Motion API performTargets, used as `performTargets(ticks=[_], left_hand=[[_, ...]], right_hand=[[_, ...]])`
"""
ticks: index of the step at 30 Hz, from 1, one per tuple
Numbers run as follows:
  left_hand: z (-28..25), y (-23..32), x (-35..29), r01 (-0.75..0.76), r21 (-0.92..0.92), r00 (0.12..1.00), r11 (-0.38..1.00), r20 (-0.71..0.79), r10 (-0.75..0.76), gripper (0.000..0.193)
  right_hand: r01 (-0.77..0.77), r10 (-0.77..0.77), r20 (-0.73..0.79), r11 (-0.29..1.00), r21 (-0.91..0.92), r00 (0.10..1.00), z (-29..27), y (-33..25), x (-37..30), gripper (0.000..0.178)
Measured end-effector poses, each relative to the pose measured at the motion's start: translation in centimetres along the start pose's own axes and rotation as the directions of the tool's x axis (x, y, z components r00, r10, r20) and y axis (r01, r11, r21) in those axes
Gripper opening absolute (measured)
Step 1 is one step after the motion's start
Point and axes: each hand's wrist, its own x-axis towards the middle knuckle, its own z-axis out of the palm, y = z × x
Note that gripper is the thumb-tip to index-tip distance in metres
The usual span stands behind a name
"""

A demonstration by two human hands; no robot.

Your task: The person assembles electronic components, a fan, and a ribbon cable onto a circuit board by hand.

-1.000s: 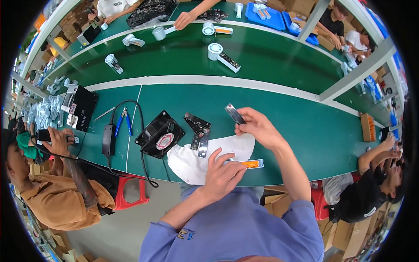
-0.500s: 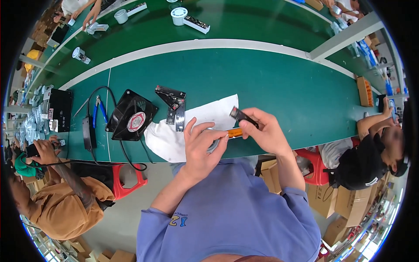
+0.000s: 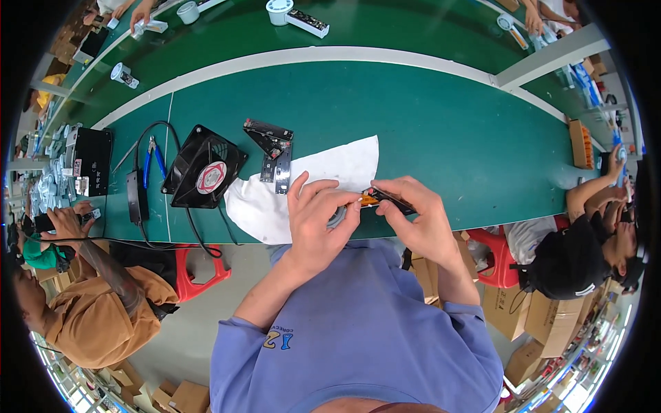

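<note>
My left hand (image 3: 318, 219) is closed around a grey rounded device (image 3: 337, 219), mostly hidden by the fingers, with an orange part (image 3: 369, 202) sticking out toward the right. In my right hand (image 3: 421, 217), a small black circuit board (image 3: 394, 199) is pinched between thumb and fingers. The board's left end lies against or just over the orange part; exact contact is hard to make out. Both hands are above the near edge of a white cloth (image 3: 337, 164). Several black circuit boards (image 3: 277, 153) lie on and beyond the cloth's left part.
Left of the cloth are a black fan (image 3: 206, 168), blue-handled pliers (image 3: 153, 164) and a black power adapter (image 3: 138, 196) with cables. Beyond the white rail (image 3: 330, 53), grey devices (image 3: 279, 12) lie on a green surface. People sit at both sides. An orange-filled box (image 3: 582, 144) stands far right.
My right hand has brought the circuit board down and tilted it over against the orange part. My left hand keeps its hold. Another grey device now shows at the far upper right.
</note>
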Motion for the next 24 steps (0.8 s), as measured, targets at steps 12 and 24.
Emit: performTargets(ticks=[12, 24], left_hand=[[0.4, -0.2, 0.3, -0.030, 0.051, 0.999, 0.998, -0.041, 0.032, 0.009], [0.9, -0.3, 0.6, -0.160, 0.187, 0.982, 0.969, -0.068, 0.175, 0.014]], right_hand=[[-0.051, 0.052, -0.023, 0.998, 0.040, 0.998, 1.1, -0.8, -0.8, 0.029], [0.042, -0.060, -0.138, 0.991, -0.126, 0.989, 2.4, -0.7, -0.7, 0.026]])
